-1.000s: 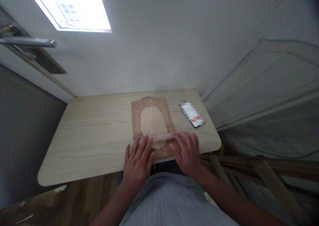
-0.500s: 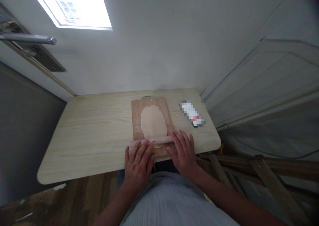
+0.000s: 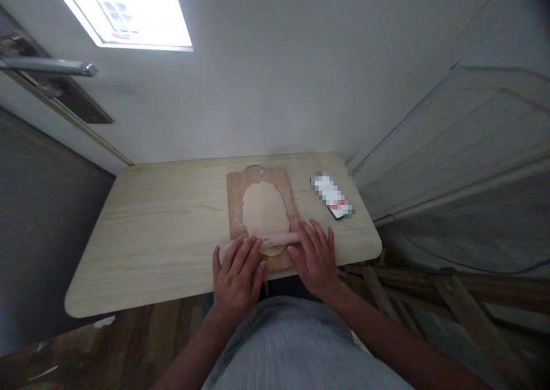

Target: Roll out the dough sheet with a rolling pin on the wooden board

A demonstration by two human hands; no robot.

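A pale wooden rolling pin lies crosswise over the lower part of a flat oval sheet of dough. My left hand has its fingers laid over the pin's left end, its thumb on the near side. At the other end, my right hand holds the pin under its fingers, the thumb below it. The dough has uneven edges and rests on a wooden cutting board dusted with flour. Both palms hide the ends of the pin.
The board lies on a light wood-grain table against a white door. A phone with a blurred screen lies right of the board. A metal door handle is at upper left; wooden bars stand at lower right.
The rolling pin has moved slightly away from me over the dough, baring more of its near edge. Both hands have shifted forward a little with it.
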